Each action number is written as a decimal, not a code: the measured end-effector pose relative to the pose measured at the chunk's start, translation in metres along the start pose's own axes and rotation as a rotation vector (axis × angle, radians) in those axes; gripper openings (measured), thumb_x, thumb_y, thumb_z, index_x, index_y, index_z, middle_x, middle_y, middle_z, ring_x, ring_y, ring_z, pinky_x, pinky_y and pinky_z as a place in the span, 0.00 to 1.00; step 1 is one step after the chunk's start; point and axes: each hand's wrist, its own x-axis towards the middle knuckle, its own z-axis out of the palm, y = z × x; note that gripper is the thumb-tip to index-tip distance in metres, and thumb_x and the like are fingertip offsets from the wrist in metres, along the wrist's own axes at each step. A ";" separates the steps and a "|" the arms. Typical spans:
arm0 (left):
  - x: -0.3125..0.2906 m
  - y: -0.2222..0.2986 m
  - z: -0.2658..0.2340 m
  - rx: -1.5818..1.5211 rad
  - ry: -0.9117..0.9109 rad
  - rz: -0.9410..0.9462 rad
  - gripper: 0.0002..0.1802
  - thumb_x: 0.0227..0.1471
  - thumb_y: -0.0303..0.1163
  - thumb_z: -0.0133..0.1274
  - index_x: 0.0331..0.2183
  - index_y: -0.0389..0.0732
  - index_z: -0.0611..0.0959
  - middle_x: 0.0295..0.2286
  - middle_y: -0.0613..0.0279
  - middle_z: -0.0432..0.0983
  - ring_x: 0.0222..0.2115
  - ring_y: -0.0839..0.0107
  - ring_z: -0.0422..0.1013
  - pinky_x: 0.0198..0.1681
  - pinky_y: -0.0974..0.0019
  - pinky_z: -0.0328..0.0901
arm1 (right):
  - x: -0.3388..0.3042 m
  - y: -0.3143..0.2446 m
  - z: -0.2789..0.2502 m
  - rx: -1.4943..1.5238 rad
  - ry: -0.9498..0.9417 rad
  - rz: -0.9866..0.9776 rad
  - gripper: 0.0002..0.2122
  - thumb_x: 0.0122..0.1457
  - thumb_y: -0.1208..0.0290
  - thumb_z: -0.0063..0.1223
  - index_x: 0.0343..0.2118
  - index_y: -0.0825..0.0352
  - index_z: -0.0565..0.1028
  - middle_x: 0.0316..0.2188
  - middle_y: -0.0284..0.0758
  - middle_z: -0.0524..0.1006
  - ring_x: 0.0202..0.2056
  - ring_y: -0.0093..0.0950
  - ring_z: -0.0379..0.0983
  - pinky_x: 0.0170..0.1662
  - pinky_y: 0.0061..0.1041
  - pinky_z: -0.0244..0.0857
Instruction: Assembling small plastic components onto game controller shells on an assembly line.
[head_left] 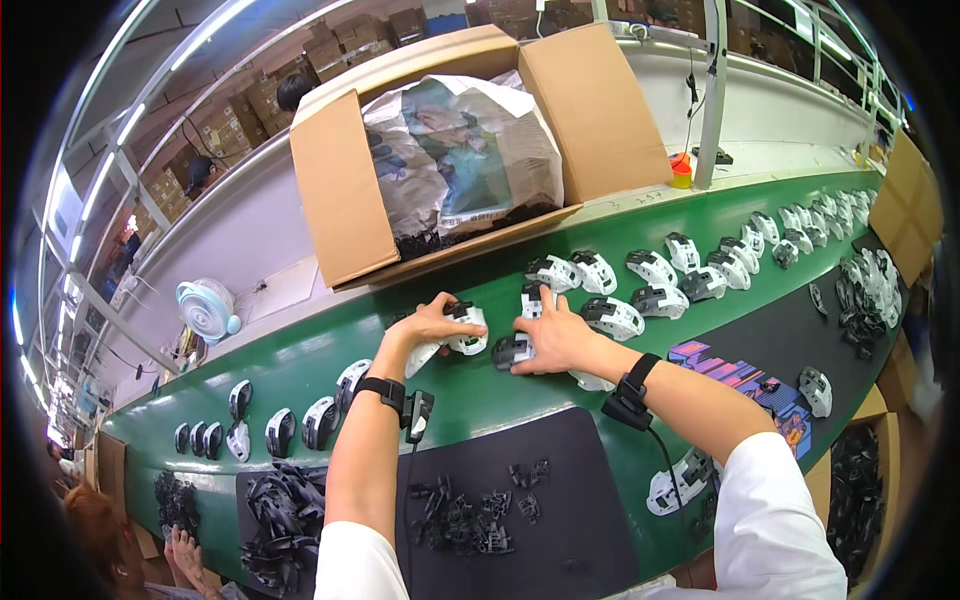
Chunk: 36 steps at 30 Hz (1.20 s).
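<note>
My left hand [432,322] is closed around a white and black computer mouse shell [468,338] over the green work surface. Another white shell [420,358] shows under that palm. To its right, my right hand [562,338] has its fingers bent over a grey and white mouse shell [512,350], thumb along its near side. The index finger touches a second shell just beyond, and part of a further white shell [592,381] shows beneath the wrist. Black straps with small devices and cables circle both wrists.
Rows of mouse shells [612,317] line the green belt [480,390] both ways. A dark mat [590,520] bears small black parts [470,515] and a black heap [285,515]. An open carton [340,200] stands behind. A co-worker's hand [185,555] is at lower left.
</note>
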 end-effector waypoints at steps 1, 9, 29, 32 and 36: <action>0.002 -0.005 0.005 0.043 0.062 0.067 0.66 0.25 0.68 0.72 0.61 0.41 0.66 0.54 0.38 0.62 0.46 0.52 0.74 0.37 0.61 0.76 | 0.001 -0.004 0.004 0.004 -0.008 -0.007 0.39 0.46 0.38 0.63 0.59 0.56 0.72 0.60 0.77 0.50 0.56 0.74 0.57 0.57 0.54 0.64; -0.021 0.006 0.020 0.065 0.197 0.193 0.61 0.24 0.60 0.76 0.58 0.39 0.72 0.54 0.42 0.62 0.53 0.51 0.68 0.41 0.58 0.77 | -0.003 0.005 0.007 0.163 0.134 0.045 0.35 0.48 0.44 0.65 0.52 0.67 0.74 0.55 0.80 0.54 0.56 0.73 0.58 0.59 0.56 0.61; -0.054 -0.017 0.028 -0.307 0.105 0.181 0.52 0.33 0.39 0.75 0.57 0.32 0.68 0.48 0.50 0.73 0.46 0.64 0.72 0.49 0.63 0.68 | 0.033 0.021 0.004 0.274 -0.067 0.356 0.40 0.52 0.45 0.59 0.61 0.69 0.65 0.51 0.72 0.67 0.61 0.66 0.54 0.62 0.44 0.61; -0.053 -0.024 0.030 -0.291 0.231 0.274 0.51 0.33 0.37 0.74 0.57 0.34 0.68 0.47 0.52 0.73 0.44 0.64 0.73 0.44 0.63 0.70 | 0.018 0.028 0.001 0.391 0.053 0.285 0.37 0.52 0.45 0.58 0.58 0.72 0.69 0.46 0.69 0.72 0.58 0.66 0.60 0.62 0.45 0.59; -0.076 -0.021 0.024 -0.615 0.215 0.094 0.46 0.37 0.34 0.70 0.58 0.38 0.68 0.47 0.52 0.73 0.44 0.62 0.74 0.43 0.62 0.71 | 0.010 0.029 -0.006 0.534 0.102 0.187 0.36 0.51 0.43 0.59 0.55 0.71 0.73 0.45 0.53 0.79 0.56 0.60 0.63 0.62 0.47 0.58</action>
